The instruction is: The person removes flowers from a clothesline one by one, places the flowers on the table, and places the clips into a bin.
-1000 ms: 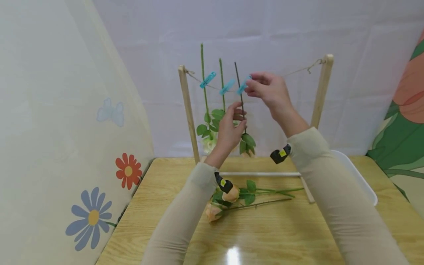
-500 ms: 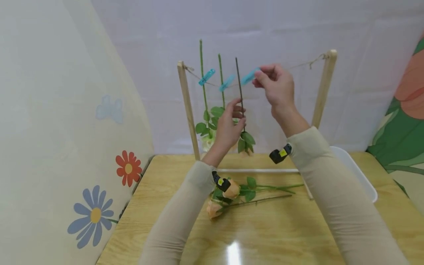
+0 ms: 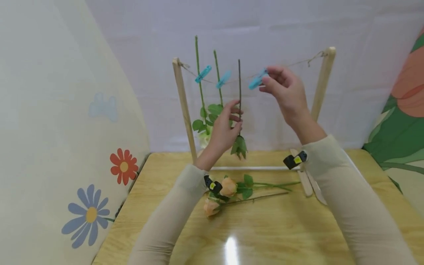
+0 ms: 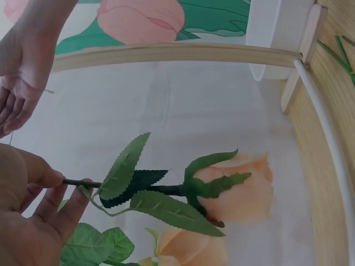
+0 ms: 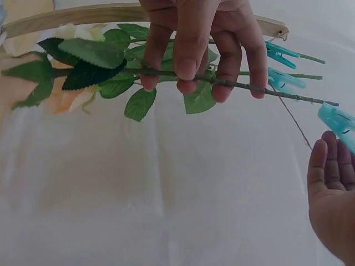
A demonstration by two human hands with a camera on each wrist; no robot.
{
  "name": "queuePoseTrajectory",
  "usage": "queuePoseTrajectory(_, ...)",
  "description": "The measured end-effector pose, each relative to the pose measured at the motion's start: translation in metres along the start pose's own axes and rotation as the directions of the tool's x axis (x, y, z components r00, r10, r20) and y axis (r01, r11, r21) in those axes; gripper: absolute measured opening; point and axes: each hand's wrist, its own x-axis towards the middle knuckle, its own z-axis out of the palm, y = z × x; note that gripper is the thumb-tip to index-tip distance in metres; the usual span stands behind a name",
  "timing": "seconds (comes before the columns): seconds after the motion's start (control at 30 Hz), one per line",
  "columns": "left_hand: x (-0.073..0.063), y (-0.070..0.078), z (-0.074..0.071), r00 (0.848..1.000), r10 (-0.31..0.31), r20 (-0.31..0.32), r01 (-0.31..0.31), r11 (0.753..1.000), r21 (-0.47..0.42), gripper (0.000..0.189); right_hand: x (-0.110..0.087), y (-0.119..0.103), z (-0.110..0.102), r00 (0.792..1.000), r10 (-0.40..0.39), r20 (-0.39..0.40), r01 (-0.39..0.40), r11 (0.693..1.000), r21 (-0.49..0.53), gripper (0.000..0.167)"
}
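Note:
My left hand point(image 3: 226, 129) pinches the dark stem point(image 3: 240, 84) of a peach rose point(image 4: 238, 188), which hangs bloom down with its cut end up. A light-blue clothespin point(image 3: 257, 79) is pinched in my right hand point(image 3: 286, 92), at the twine point(image 3: 245, 78) and to the right of the stem, apart from it in the head view. Left of my hands, two more roses hang head down, their green stems point(image 3: 198, 55) held to the twine by a blue clothespin point(image 3: 203, 74) and a second blue clothespin point(image 3: 223, 79). My left hand partly hides their blooms.
Wooden posts, a left post point(image 3: 183, 106) and a right post point(image 3: 322, 82), hold up the twine. A white bar point(image 3: 255, 168) crosses low between them. Peach roses point(image 3: 228, 186) lie on the wooden table point(image 3: 265, 232) below. My right sleeve mostly covers a white tray point(image 3: 354, 162).
My right hand has moved right with the clothespin, away from the dark stem. My left hand still holds the rose, its stem now more upright.

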Motion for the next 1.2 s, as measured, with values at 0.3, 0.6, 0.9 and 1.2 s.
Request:
queuePoseTrajectory(0.3, -0.010, -0.005, -0.004, 0.992, 0.007, 0.123, -0.017, 0.996, 0.087, 0.065, -0.017, 0.002, -0.027, 1.000, -0.015, 0.027, 0.015, 1.000, -0.009, 0.021)
queuePoseTrajectory(0.6, -0.026, -0.016, -0.005, 0.973, 0.036, 0.230, -0.096, 0.962, 0.255, 0.067, -0.034, 0.008, -0.044, 0.999, 0.005, 0.031, -0.004, 0.999, -0.037, 0.023)
queuePoseTrajectory(0.9, -0.035, -0.031, -0.002, 0.941, 0.031, 0.336, -0.164, 0.913, 0.374, 0.071, -0.053, 0.012, -0.063, 0.999, 0.051, 0.018, -0.050, 0.997, -0.058, 0.021)
queuePoseTrajectory(1.2, -0.045, -0.043, 0.006, 0.907, 0.063, 0.416, -0.276, 0.836, 0.475, 0.070, -0.070, 0.019, -0.081, 0.996, 0.089, 0.011, -0.088, 0.993, -0.083, 0.025)
